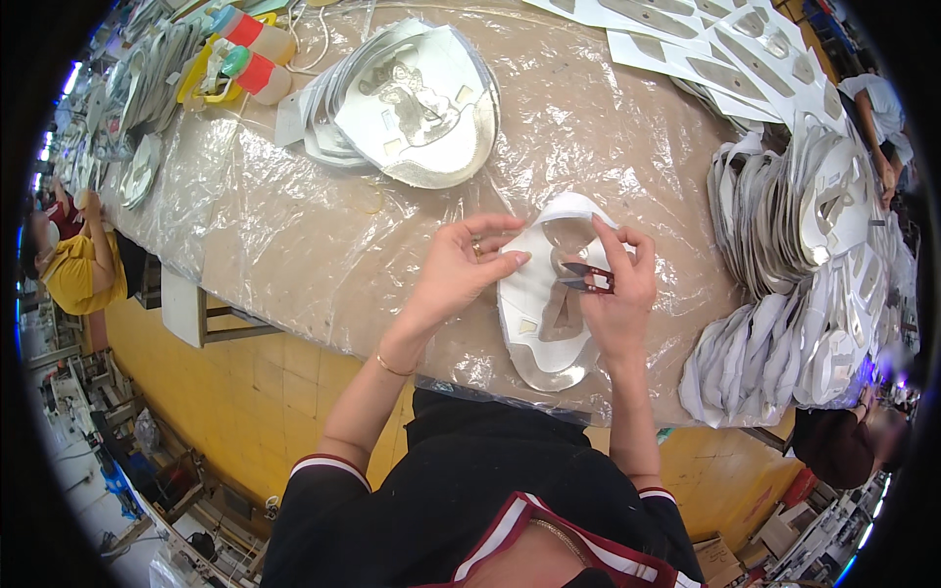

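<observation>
A white shoe upper piece [522, 290] with cut-out openings and a clear edge at its lower end lies on the plastic-covered table in front of me. My left hand [461, 267] is at its upper left edge, thumb and fingers apart, the thumb tip touching the white surface. In my right hand [621, 284] is a pair of small thread snips [591, 278], dark blades pointing left over the opening of the piece. The right index finger reaches to the upper right rim. The undersides of both hands are hidden.
Stacked uppers [431, 147] stand farther back. More piles of uppers [774, 216] line the right side, below flat cut sheets [686, 49]. Bottles with red bands [260, 78] stand in a yellow tray at back left. A person in yellow [78, 260] sits left.
</observation>
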`<action>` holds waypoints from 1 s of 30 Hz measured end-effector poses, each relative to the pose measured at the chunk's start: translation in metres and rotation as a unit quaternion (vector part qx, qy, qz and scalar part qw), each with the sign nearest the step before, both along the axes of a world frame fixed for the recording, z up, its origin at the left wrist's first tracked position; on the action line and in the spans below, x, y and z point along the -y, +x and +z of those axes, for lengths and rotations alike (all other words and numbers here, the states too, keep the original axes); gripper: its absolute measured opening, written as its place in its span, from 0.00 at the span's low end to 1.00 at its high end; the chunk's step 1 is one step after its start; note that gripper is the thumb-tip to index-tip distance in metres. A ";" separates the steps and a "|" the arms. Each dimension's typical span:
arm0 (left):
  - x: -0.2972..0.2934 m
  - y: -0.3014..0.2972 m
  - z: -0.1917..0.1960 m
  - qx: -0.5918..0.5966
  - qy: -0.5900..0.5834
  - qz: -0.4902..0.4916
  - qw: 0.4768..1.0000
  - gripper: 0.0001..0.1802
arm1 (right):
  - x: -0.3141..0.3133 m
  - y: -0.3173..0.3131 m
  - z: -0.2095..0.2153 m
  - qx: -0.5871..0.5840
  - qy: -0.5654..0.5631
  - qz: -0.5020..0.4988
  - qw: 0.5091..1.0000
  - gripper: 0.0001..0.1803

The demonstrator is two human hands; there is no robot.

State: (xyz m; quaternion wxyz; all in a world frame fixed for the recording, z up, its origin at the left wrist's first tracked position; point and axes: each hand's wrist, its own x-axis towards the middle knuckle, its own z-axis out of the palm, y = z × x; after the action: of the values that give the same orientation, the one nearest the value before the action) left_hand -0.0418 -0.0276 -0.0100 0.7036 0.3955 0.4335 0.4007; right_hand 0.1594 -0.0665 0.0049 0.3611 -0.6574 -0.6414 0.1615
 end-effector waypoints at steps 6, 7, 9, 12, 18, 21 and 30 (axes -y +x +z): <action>0.009 0.011 0.011 0.047 -0.010 -0.005 0.999 0.13 | 0.004 -0.005 0.015 -0.023 0.033 0.068 0.997 0.28; 0.009 0.013 0.012 0.038 0.003 -0.006 0.999 0.13 | 0.006 -0.005 0.015 -0.004 0.056 0.063 0.996 0.27; 0.009 0.014 0.013 0.062 -0.025 -0.021 0.998 0.13 | 0.009 -0.004 0.015 0.027 0.106 0.055 0.992 0.25; 0.009 0.014 0.014 0.109 -0.059 -0.039 0.992 0.13 | 0.011 -0.003 0.015 0.076 0.147 0.068 0.984 0.23; 0.009 0.016 0.016 0.125 -0.073 -0.054 0.988 0.13 | 0.011 -0.001 0.020 0.097 0.119 0.071 0.986 0.22; 0.008 0.016 0.018 0.102 -0.051 -0.055 0.992 0.13 | 0.013 0.003 0.024 0.094 0.082 0.077 0.989 0.21; 0.006 0.023 0.025 0.091 -0.057 -0.079 0.991 0.16 | 0.008 0.010 0.020 0.073 0.154 0.050 0.984 0.20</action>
State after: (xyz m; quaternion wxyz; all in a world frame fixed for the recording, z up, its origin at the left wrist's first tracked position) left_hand -0.0193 -0.0333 0.0151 0.7910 0.3501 0.3567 0.3529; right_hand 0.1691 -0.0744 0.0244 0.4014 -0.5715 -0.7151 0.0301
